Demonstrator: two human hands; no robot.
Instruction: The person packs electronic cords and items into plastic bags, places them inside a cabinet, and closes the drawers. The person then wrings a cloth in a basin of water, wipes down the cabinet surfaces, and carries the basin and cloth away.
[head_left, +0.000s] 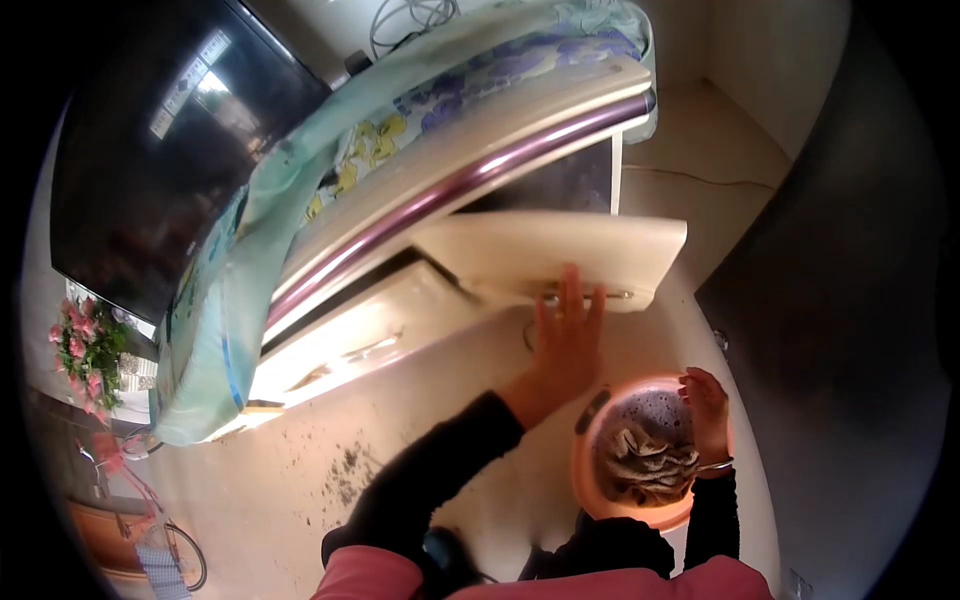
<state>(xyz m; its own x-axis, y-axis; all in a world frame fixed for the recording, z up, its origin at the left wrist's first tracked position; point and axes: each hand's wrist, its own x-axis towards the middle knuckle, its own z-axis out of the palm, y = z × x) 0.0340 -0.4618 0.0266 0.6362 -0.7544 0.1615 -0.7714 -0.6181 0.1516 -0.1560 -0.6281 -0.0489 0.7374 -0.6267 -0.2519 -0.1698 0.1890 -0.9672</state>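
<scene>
My left hand (pixel 568 345) has its fingers spread against the cream front panel (pixel 570 245) of a cabinet, which stands swung out. Its fingertips lie at the metal handle (pixel 615 295) on that panel. Over the right side of an orange basin (pixel 583 470), my right hand (pixel 707 410) hangs with loosely bent fingers and nothing visible in them. A crumpled brown cloth (pixel 650 465) sits in the basin in dark, foamy water (pixel 655 408).
Beside the opened panel is a second cream front (pixel 345 335) with a handle. A teal and floral cover (pixel 235 300) drapes the cabinet top, and a large black screen (pixel 180 150) stands behind. Pink flowers (pixel 85 345) are at left. Dark debris (pixel 350 472) dots the floor.
</scene>
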